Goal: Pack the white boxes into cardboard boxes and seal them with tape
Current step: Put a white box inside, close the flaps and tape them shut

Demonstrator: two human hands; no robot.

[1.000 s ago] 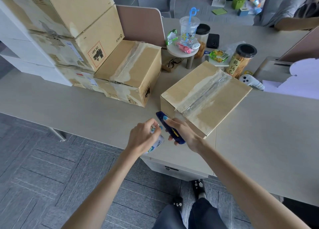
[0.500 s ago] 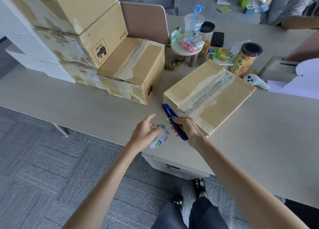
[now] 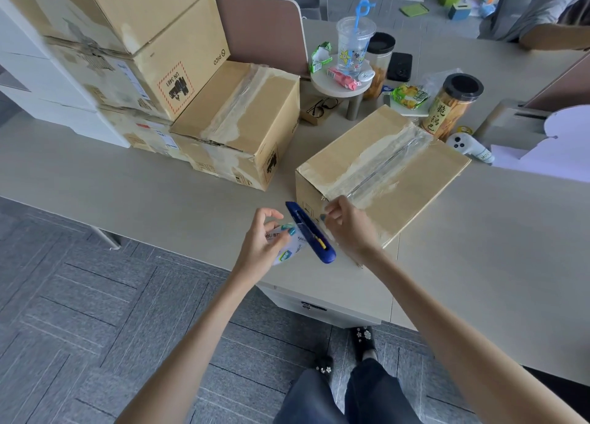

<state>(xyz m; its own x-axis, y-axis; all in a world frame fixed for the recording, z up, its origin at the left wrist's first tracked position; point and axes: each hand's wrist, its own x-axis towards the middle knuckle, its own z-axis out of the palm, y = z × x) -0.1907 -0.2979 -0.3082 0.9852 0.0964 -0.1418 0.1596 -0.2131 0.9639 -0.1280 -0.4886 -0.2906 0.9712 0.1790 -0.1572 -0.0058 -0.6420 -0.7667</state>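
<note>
A sealed cardboard box (image 3: 412,181) lies flat on the desk with clear tape along its top seam. My right hand (image 3: 349,229) is at its near left corner, thumb and forefinger pinching the tape end (image 3: 335,197) there. A blue utility knife (image 3: 311,232) lies free on the desk between my hands, its full length showing. My left hand (image 3: 263,243) grips a roll of clear tape (image 3: 289,251) with a white and blue label, just left of the knife. No white boxes can be seen.
Another taped carton (image 3: 242,126) stands left of centre, beside a stack of cartons (image 3: 134,47). Behind are a cup, snack jars (image 3: 453,107), glasses, a phone and a white controller (image 3: 469,147). A person's arm shows at the far right. The desk edge (image 3: 191,248) runs just below my hands.
My right hand has let go of the blue knife, which now lies on the desk, and has moved up to the box's corner. My left hand has kept the tape roll and shifted slightly.
</note>
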